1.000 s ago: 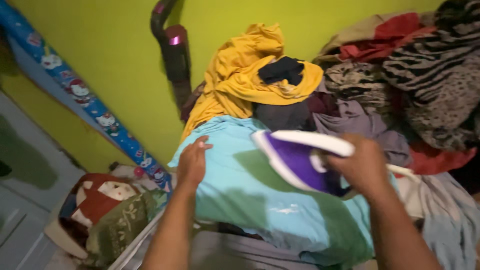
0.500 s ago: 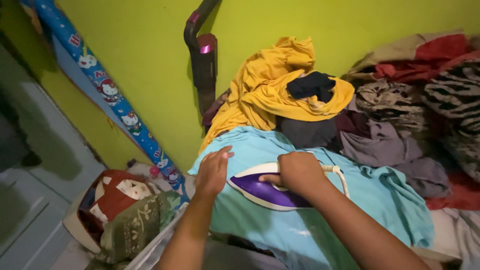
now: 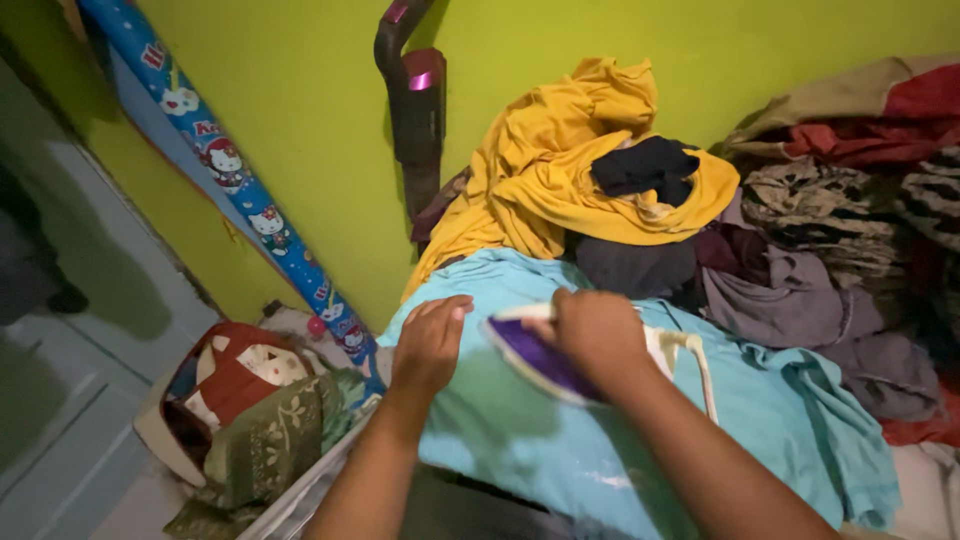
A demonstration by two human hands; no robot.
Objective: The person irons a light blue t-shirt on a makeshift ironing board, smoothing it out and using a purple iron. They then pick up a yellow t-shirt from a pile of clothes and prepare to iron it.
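Note:
A light blue garment (image 3: 560,450) lies spread over a board in front of me. My right hand (image 3: 596,330) grips the handle of a purple and white iron (image 3: 530,358), which rests on the garment with its tip pointing left. Its pale cord (image 3: 697,362) trails off to the right. My left hand (image 3: 430,342) lies flat on the blue cloth just left of the iron's tip, fingers together and pointing away from me.
A yellow garment (image 3: 545,180) tops a pile of clothes against the green wall (image 3: 290,130); more dark and striped clothes (image 3: 840,200) are heaped at right. A dark vacuum handle (image 3: 415,110) leans on the wall. A basket of folded cloth (image 3: 240,410) sits lower left beside a blue cartoon-print roll (image 3: 230,170).
The iron came down from a raised, tilted hold onto the blue garment and slid slightly left and away. My left hand stayed pressed on the cloth. The camera shifted.

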